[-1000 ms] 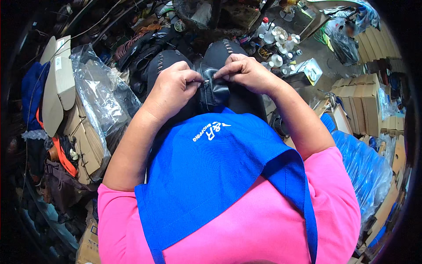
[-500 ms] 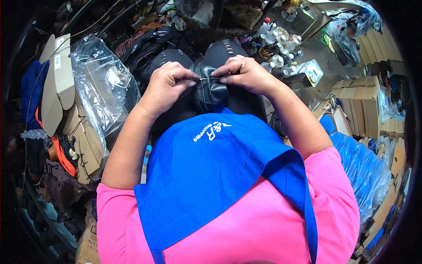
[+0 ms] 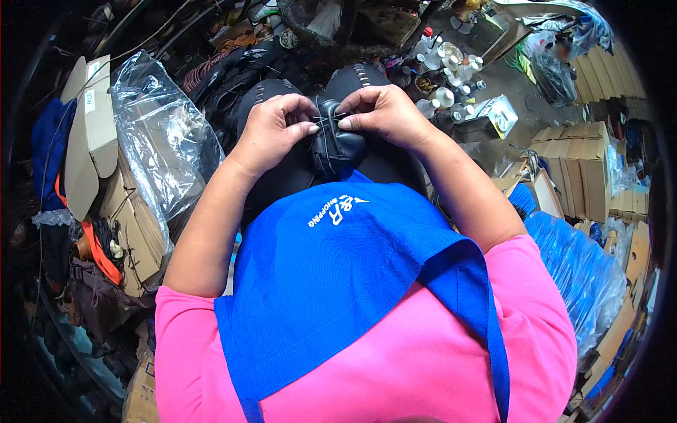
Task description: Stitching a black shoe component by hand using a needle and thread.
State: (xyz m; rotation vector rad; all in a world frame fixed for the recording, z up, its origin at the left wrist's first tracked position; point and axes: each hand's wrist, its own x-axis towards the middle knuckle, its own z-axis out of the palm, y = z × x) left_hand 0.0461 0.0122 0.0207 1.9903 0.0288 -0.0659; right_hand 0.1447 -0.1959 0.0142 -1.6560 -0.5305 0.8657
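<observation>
A black, rounded leather piece (image 3: pixel 338 144), which looks like a shoe upper with a seam along it, rests between my knees. My left hand (image 3: pixel 281 127) is at its left side, thumb and forefinger pinched on a thin, pale thread (image 3: pixel 321 121). On the opposite side my right hand (image 3: pixel 381 118) is closed in a similar pinch, its fingertips close against the leather and seemingly on the thread too. Whether a needle is in either pinch is too small to tell. Dark clothing covers my legs, and a blue apron (image 3: pixel 331 275) lies over my lap.
White bottles and cups (image 3: pixel 451 70) crowd the floor ahead to the right, near a white plastic container (image 3: pixel 497 116). Stacked cardboard (image 3: pixel 575 169) and a blue plastic-wrapped bundle (image 3: pixel 571 268) stand at right. Clear plastic sheeting (image 3: pixel 162 134) and cardboard pieces (image 3: pixel 92 141) lie at left.
Both hands have shifted slightly, with the left thumb now lower and straighter beside the leather. My right fingers have tilted a little, and more of the leather's seam shows between the hands.
</observation>
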